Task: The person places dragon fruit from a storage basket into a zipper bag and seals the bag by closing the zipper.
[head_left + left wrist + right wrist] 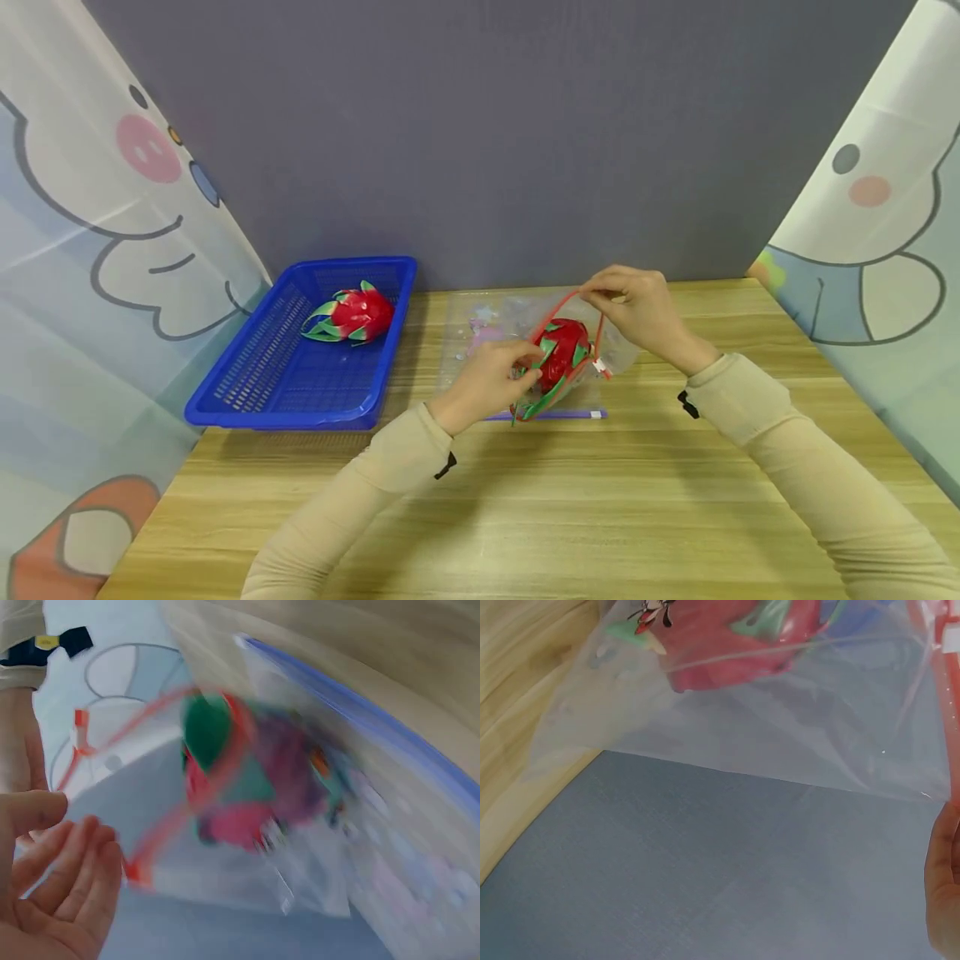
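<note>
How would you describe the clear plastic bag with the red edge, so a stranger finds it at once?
On the wood-grain table, look right of the blue plastic basket. A bare right hand pinches the clear plastic bag, which holds a red-and-green dragon fruit. Its red edge sets it apart from the other clear plastic bag, with its purple edge.

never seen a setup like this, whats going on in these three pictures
There is no machine, only a person working bare-handed. The wide picture comes from a camera on the head; the two close ones come from cameras on the left and right wrists. On the table are a blue basket with one red fruit inside, and a flat bag. The right hand pinches the edge of a red-zipped bag holding another fruit; the left hand is beside it, fingers relaxed.
</note>
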A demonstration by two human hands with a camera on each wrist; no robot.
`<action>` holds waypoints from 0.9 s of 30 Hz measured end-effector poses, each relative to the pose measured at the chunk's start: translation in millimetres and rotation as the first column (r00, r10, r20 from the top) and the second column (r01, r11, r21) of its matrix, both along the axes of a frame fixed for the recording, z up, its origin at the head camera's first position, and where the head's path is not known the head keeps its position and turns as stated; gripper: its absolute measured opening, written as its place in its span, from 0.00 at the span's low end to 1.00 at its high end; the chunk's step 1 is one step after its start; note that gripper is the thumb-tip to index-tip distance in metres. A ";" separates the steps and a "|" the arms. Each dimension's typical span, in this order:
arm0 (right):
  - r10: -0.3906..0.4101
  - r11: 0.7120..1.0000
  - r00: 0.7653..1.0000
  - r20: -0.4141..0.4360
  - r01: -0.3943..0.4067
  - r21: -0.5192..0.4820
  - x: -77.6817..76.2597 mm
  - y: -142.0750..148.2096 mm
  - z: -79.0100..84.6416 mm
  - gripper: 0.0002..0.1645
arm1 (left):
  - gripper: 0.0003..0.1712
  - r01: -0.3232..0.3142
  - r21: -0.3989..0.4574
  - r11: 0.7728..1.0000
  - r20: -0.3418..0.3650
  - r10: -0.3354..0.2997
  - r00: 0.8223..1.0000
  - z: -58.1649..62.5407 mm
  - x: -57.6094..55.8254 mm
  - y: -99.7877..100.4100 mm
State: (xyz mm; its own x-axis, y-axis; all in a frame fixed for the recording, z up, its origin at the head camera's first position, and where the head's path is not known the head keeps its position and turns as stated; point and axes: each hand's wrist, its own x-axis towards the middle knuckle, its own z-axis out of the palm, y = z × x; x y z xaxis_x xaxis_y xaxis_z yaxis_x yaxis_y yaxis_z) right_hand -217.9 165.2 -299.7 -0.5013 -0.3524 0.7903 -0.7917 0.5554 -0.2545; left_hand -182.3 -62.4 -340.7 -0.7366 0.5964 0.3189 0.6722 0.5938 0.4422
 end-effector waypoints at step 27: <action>-0.009 1.000 1.000 0.018 0.009 -0.018 2.0 -1.0 -0.7 0.06 | 0.03 0.093 0.139 0.986 -0.333 -0.042 0.942 -34.4 -23.7 -22.9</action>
State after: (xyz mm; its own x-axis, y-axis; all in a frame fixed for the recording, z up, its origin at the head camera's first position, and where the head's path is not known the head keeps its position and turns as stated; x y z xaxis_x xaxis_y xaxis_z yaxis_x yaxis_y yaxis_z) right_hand -215.9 164.2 -300.4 -0.5188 -0.3336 0.7871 -0.7818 0.5577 -0.2789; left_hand -205.9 -85.3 -375.1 -0.5356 0.5669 0.6259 0.8310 0.4857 0.2711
